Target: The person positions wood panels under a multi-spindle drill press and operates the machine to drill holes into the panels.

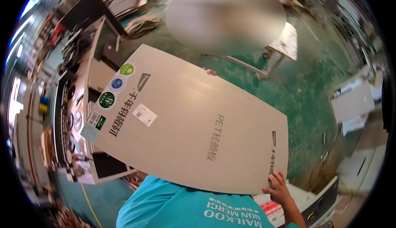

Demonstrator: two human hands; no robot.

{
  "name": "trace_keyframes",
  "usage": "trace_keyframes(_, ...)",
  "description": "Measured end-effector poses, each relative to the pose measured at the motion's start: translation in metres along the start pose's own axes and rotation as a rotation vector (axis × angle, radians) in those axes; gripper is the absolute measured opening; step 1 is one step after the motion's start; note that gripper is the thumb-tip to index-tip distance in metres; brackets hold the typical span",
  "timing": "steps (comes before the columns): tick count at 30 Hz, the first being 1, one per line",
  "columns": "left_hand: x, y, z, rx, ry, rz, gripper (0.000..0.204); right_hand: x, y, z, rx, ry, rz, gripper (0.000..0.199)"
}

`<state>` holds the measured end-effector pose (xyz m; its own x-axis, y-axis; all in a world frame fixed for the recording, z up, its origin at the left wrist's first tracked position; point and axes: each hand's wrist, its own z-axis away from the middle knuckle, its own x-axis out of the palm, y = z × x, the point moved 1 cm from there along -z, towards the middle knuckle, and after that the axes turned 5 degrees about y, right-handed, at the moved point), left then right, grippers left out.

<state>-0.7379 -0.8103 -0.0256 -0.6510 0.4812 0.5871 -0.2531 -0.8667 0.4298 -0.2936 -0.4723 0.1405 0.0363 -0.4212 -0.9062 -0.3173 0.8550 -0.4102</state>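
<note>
A large pale grey-beige panel (185, 104) is tilted in front of my body, printed with dark lettering and bearing several round stickers and a white label (144, 115). At its lower right corner my right hand (279, 189) is closed on the edge, fingers lying over the printed face. Fingertips of my left hand (209, 71) curl over the panel's far edge; the rest of that hand and its arm are hidden beneath the board. The panel's near edge lies against my turquoise shirt (173, 203).
On the left runs a long workbench (93, 63) with tools and parts. A wheeled table (284, 42) stands ahead on the green floor (297, 104), partly behind a blurred patch. White boards (354, 102) are stacked at right; cables lie near them.
</note>
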Motion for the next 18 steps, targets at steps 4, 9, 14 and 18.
trace_keyframes(4,0.011,0.018,-0.012,0.066,0.069,0.119,0.059,0.002,0.064,-0.041,-0.12,0.002,-0.024,0.055)
trace_keyframes(9,0.036,0.034,-0.029,0.157,0.134,0.223,0.061,-0.011,0.145,-0.133,-0.244,0.009,-0.06,0.064)
trace_keyframes(14,0.034,0.035,-0.021,0.233,0.209,0.307,0.062,-0.022,0.201,-0.183,-0.402,-0.039,-0.082,0.066)
trace_keyframes(18,0.04,0.039,-0.035,0.266,0.272,0.381,0.063,-0.047,0.223,-0.26,-0.517,-0.165,-0.112,0.063)
